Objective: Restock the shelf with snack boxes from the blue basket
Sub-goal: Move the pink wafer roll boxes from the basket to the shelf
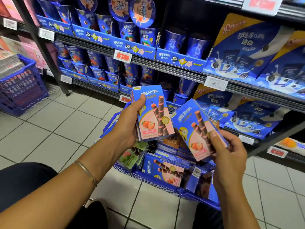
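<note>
Slip risk: left hand (128,128) grips a stack of strawberry boxes (154,116), thumb across the front; loose stack could fan out and drop; right hand (231,151) pinches a single box (196,129), tilted, just over the blue basket (156,180) on the floor. Target slot on the shelf (181,70) not visible; stack count unclear.

The tiled floor (69,129) carries the blue basket (156,181) of snack boxes (165,169) and a second basket (23,93).
</note>
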Available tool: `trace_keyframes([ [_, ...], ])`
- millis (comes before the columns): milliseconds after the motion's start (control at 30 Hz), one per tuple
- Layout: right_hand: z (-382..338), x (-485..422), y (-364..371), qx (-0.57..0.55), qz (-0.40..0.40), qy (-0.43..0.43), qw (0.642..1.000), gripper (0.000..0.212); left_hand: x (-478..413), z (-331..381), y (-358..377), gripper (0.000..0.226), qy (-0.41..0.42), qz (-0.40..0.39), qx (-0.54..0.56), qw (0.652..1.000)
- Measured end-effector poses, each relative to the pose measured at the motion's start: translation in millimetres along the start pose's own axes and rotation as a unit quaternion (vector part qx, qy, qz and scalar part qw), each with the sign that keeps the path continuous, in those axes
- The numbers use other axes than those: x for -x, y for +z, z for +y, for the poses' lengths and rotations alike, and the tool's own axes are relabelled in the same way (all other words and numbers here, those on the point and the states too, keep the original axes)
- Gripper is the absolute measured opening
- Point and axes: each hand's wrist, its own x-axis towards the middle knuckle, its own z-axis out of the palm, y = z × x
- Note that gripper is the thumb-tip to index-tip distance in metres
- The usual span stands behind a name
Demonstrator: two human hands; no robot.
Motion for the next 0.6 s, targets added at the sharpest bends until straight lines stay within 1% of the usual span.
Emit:
trace_keyframes([
  [200,-32.3,4.2,3.9,-0.142,-0.02,0.042,0.989,0.035,3.9,-4.9,3.5,0.043,-0.003,0.001,-0.029,1.0],
  [233,-35.1,5.5,6.2,-0.16,-0.029,0.049,0.985,0.034,4.1,-6.5,4.2,0.043,-0.002,0.001,-0.036,0.999],
  [300,-37.3,8.9,13.2,-0.186,-0.05,0.055,0.98,0.024,5.0,-10.3,5.9,0.038,-0.002,-0.004,-0.05,0.999],
  [367,-34.0,13.3,22.9,-0.172,-0.072,0.055,0.981,0.014,6.7,-14.6,8.3,0.033,-0.004,-0.012,-0.061,0.998],
  [400,-30.4,15.7,28.2,-0.143,-0.081,0.05,0.985,0.012,7.4,-17.3,10.1,0.033,-0.004,-0.014,-0.068,0.998],
  [500,-17.0,25.4,43.0,-0.052,-0.109,0.04,0.992,0.018,8.2,-25.4,14.4,0.036,0.011,-0.015,-0.08,0.997],
  [600,-4.4,32.8,48.6,-0.017,-0.121,0.049,0.991,0.012,10.4,-27.7,16.1,0.04,0.002,-0.021,-0.067,0.998],
])
